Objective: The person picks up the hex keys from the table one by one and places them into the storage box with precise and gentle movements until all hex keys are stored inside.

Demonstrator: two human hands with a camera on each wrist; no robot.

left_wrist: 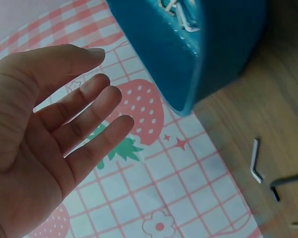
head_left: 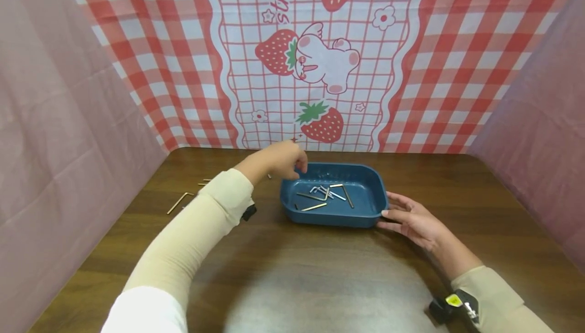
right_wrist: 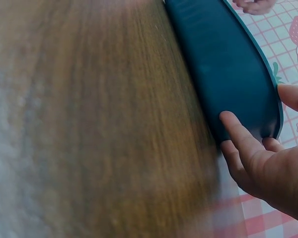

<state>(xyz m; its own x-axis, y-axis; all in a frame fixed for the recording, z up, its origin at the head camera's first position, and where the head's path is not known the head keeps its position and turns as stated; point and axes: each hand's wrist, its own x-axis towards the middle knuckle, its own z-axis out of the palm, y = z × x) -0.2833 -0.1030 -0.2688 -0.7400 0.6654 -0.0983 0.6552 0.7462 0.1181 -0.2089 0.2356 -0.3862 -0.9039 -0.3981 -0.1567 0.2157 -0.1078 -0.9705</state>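
Note:
A blue tray (head_left: 335, 220) stands on the table with several L-shaped hex keys (head_left: 315, 207) lying in it, some brass-coloured and some silver. Over the tray's left end hovers my left hand (head_left: 284, 160). In the left wrist view, that hand (left_wrist: 64, 129) has loosely bent, spread fingers and holds nothing, apart from the tray wall (left_wrist: 228, 44). My right hand (head_left: 418, 224) holds the tray's right end. The right wrist view shows its thumb (right_wrist: 292, 98) at the rim and its fingertips against the outer wall (right_wrist: 228, 69).
More hex keys lie on the table to the left, including a brass one (head_left: 180, 204), partly behind my left arm. A silver key (left_wrist: 255, 159) and a dark key (left_wrist: 288, 180) rest near the tray in the left wrist view. A strawberry-print cloth (head_left: 384, 79) hangs behind the table.

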